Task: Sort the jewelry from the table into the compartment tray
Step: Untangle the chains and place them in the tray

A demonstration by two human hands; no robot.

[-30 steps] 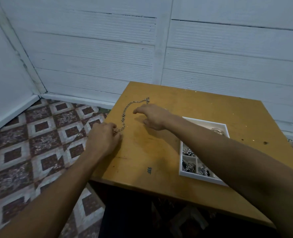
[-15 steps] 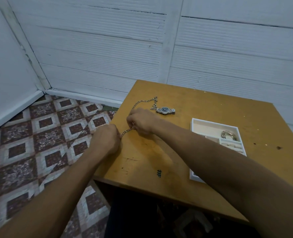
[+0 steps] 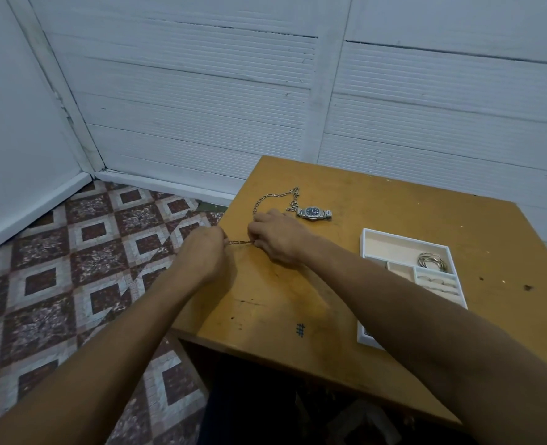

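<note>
A silver chain necklace (image 3: pixel 267 198) lies on the wooden table (image 3: pixel 394 207) near its left edge, looping toward the far side. My left hand (image 3: pixel 203 252) pinches one end of it. Close beside, my right hand (image 3: pixel 278 240) pinches the chain too, and a short stretch runs taut between the two hands. A silver wristwatch (image 3: pixel 313 212) with a dark dial lies just behind my right hand. The white compartment tray (image 3: pixel 366 252) stands to the right and holds silver bangles (image 3: pixel 432 261). My right forearm hides its near compartments.
The table's left edge runs right beside my left hand, with patterned floor tiles (image 3: pixel 73 252) below. A white plank wall (image 3: pixel 201 101) stands behind the table. A small ink mark (image 3: pixel 300 329) sits near the table's front edge.
My right hand pulled back from the chain's far end to a point near my left hand and pinched the chain there. The watch came into sight behind it.
</note>
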